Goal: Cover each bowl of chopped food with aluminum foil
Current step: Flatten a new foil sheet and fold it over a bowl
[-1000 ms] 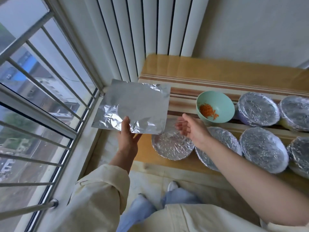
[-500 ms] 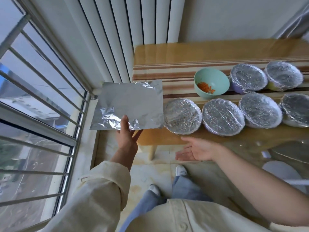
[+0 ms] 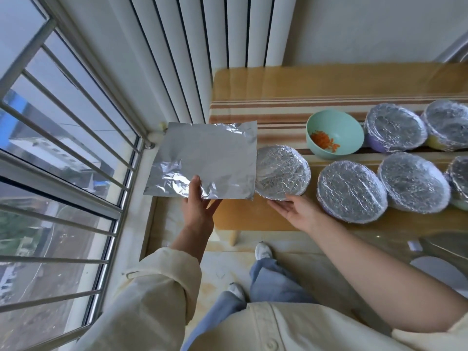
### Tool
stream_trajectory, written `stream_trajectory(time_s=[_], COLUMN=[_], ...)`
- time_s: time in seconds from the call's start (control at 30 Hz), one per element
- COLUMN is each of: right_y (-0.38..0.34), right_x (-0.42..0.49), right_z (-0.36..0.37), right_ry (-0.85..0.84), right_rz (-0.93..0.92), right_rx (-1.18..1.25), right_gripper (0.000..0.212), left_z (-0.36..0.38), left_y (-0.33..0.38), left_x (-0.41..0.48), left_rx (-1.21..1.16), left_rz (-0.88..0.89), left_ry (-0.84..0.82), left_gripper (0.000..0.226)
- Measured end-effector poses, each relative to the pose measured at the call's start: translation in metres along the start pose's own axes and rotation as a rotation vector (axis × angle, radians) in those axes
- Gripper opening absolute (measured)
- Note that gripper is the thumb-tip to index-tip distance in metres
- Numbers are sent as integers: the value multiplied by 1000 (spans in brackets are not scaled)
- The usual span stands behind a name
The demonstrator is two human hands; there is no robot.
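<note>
Left hand [image 3: 200,210] is pinching the foil sheet [image 3: 207,158] at its near edge, with the thumb [image 3: 194,184] pressing on top by the crinkled near-left corner and the fingers going under the sheet, mostly hidden. The sheet is hanging roughly flat in the air off the table's left end, and its right edge is overlapping the left rim of the nearest foil-covered bowl [image 3: 283,171] from this angle. Right hand [image 3: 297,211] is lying palm-up with fingers [image 3: 277,205] straight and loosely together, gripping nothing. The fingertips are sitting right at the near rim of that covered bowl, possibly touching the foil wrap there, though the view is too tight to say. The only uncovered bowl is the green bowl [image 3: 336,148], sitting just behind and right of the covered one, well apart from both hands. A small heap of chopped orange food [image 3: 325,142] is lying low against its inner left side. Five more covered bowls are sitting to the right, three in the near row [image 3: 352,192] and two in the back row [image 3: 396,127]. All are resting on the table [image 3: 253,115] with its striped cloth. A cream sleeve [image 3: 162,282] is covering the left forearm. Window bars [image 3: 63,153] are running along the left, and white slats [image 3: 202,46] are standing behind the table.
</note>
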State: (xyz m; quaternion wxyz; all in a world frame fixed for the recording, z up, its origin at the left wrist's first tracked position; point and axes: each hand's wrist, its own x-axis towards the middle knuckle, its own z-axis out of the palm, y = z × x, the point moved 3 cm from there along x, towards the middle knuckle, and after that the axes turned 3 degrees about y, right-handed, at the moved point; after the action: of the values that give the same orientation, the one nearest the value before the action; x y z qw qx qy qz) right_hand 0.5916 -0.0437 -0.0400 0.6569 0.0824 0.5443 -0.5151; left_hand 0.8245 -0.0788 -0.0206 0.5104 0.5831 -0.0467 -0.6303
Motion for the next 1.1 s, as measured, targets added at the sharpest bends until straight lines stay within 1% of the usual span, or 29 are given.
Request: stream_trajectory(time_s=[0.1, 0.2, 0.27, 0.33, 0.37, 0.4, 0.57, 0.67, 0.77, 0.87, 0.93, 1.0, 1.07, 1.1], right_y=[-17, -34, -45, -55, -60, -65, -92, -104, -109, -109, -105, -99, -89, -82], right_x=[18, 39, 52, 64, 69, 74, 94, 100, 100, 93, 84, 74, 63, 58], right_z=[16, 34, 46, 58, 63, 67, 81, 88, 91, 85, 79, 71, 63, 59], right_ry=[15, 5, -12, -25, -25, -24, -6, -1, 14, 50, 99, 158, 193, 182], right_rz=[9, 9, 15, 15, 8, 0, 5, 9, 28, 54, 48, 30, 18, 25], right_rx=[6, -18, -41, -52, -61, -67, -51, -57, -97, -171, -252, -311, -343, -355], right_gripper=[37, 39, 39, 39, 40, 41, 41, 38, 35, 32, 36, 37, 45, 50], left_z=[13, 27, 34, 42, 46, 49, 62, 69, 71, 67, 64, 60, 55, 52], left_y=[4, 10, 13, 17, 19, 21, 26, 26, 25, 21, 18, 14, 9, 7], left_x=[10, 23, 31, 37, 39, 42, 54, 56, 56, 57, 56, 55, 50, 45], left_rx=[-16, -32, -41, -44, -46, -47, -36, -35, -22, 4, 28, 34, 56, 66], left_rz=[9, 26, 39, 53, 60, 68, 111, 113, 105, 111, 106, 90, 81, 68], left_ry=[29, 50, 64, 62, 60, 64, 77, 71, 65, 33, 24, 0, -37, -55], left_gripper=[71, 71, 59, 37, 32, 30, 43, 42, 41, 52, 60, 62, 59, 50])
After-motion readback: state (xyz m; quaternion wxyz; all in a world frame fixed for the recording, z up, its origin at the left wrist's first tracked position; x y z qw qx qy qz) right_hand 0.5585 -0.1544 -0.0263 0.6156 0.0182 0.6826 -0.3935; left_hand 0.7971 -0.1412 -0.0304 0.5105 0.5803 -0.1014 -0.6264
